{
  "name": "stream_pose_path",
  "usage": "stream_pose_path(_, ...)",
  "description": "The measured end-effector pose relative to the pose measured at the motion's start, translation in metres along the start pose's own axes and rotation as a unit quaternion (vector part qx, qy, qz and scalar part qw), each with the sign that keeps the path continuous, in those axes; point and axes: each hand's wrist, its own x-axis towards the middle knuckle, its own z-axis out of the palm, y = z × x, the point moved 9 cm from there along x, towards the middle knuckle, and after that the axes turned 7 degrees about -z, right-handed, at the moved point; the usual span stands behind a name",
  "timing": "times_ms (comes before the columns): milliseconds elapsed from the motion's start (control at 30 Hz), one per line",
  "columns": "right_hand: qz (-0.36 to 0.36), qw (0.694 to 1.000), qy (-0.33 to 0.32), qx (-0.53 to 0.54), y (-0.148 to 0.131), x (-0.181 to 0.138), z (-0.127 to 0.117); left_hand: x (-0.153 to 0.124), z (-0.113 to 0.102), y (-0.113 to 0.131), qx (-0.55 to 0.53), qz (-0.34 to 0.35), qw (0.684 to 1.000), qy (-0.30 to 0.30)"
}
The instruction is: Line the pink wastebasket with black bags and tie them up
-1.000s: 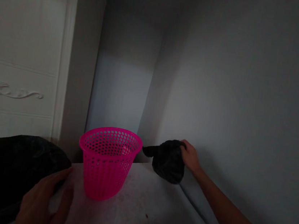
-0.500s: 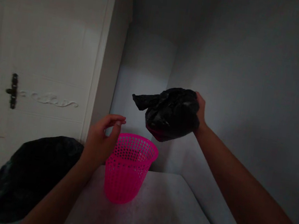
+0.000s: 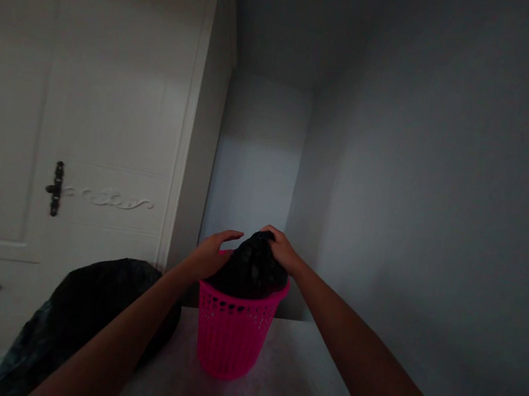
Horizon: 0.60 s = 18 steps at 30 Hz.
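A pink perforated plastic basket point(image 3: 232, 338) stands on a pale table top point(image 3: 280, 386). A crumpled black plastic bag point(image 3: 249, 273) sits in the basket's mouth and bulges above the rim. My left hand point(image 3: 211, 257) rests on the bag's left side with fingers curved over it. On the bag's upper right, my right hand point(image 3: 281, 250) presses with its fingers closed on the plastic.
A large filled black bag point(image 3: 81, 310) lies at the left of the table. Behind it is a white door point(image 3: 83, 137) with a dark handle point(image 3: 56, 188). Grey walls close in at the back and right.
My right hand lifted the black bag from the table's back right and brought it down into the pink basket. My left hand rose from the table to the bag's side.
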Motion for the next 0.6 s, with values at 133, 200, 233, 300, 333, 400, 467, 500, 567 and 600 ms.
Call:
stream_pose_path(133, 0.001, 1.0, -0.001, -0.031, 0.006, 0.007, 0.004, 0.001, 0.031, -0.009, 0.003, -0.024, 0.995, -0.102)
stream_pose_path(200, -0.004, 0.999, 0.004, -0.053, 0.006, 0.01, 0.001, 0.001, 0.035, -0.013, 0.02, -0.041, 0.994, -0.102)
stream_pose_path(233, -0.009, 0.998, 0.01, -0.065, 0.005, 0.01, -0.002, 0.0, 0.035, -0.015, 0.031, -0.049, 0.994, -0.094)
stream_pose_path(300, -0.029, 0.995, 0.026, -0.087, -0.004, 0.008, -0.011, 0.0, 0.033, -0.018, 0.048, -0.062, 0.994, -0.075)
stream_pose_path(333, -0.042, 0.994, 0.033, -0.096, -0.01, 0.006, -0.015, 0.0, 0.031, -0.019, 0.054, -0.069, 0.994, -0.064)
stream_pose_path(400, -0.071, 0.991, 0.031, -0.107, -0.025, 0.0, -0.016, 0.001, 0.029, -0.021, 0.059, -0.078, 0.994, -0.043)
stream_pose_path(467, -0.083, 0.986, -0.025, -0.14, -0.036, -0.008, -0.003, 0.004, 0.028, -0.021, 0.059, -0.081, 0.995, -0.021)
stream_pose_path(500, -0.082, 0.98, -0.064, -0.172, -0.038, -0.013, 0.007, 0.006, 0.028, -0.02, 0.057, -0.08, 0.995, -0.012)
stream_pose_path(567, -0.072, 0.959, -0.126, -0.244, -0.038, -0.02, 0.024, 0.009, 0.03, -0.017, 0.053, -0.076, 0.996, 0.003)
stream_pose_path(600, -0.067, 0.949, -0.139, -0.274, -0.037, -0.022, 0.029, 0.01, 0.03, -0.016, 0.051, -0.075, 0.996, 0.008)
